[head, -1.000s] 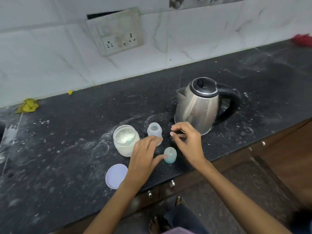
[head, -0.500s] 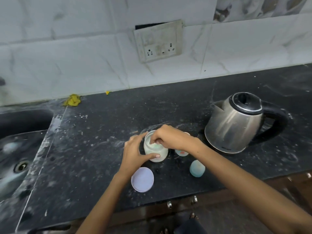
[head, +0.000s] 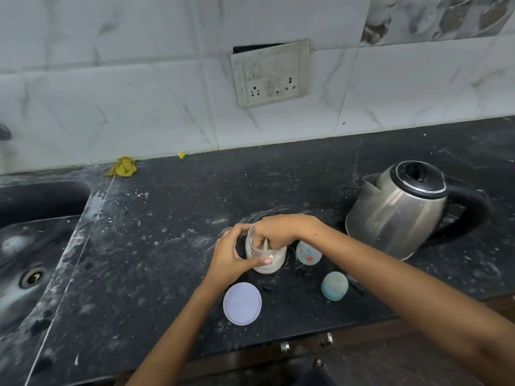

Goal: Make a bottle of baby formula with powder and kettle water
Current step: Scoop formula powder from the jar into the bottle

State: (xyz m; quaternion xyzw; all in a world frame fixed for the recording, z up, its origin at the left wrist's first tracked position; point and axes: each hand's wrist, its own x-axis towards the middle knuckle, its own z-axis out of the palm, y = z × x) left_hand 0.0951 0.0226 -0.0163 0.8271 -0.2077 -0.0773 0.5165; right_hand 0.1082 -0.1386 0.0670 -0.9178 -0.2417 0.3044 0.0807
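Low in the frame, the jar lid [head: 242, 303] lies flat on the table [head: 156, 274], off so the powder jar [head: 266, 257] at centre is open. The left hand [head: 237, 257] wraps the jar steady; the right hand [head: 281, 232] dips in, fingers pinching what looks like a scoop. Right of it waits the baby bottle [head: 308, 252], its cap [head: 334, 286] nearer; the kettle [head: 401, 210] stands beyond at right.

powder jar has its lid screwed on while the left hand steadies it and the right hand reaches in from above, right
Not quite. The head view shows the powder jar open: its round lid lies flat on the counter in front of it. The rest holds: the left hand steadies the jar and the right hand reaches into its mouth from above.
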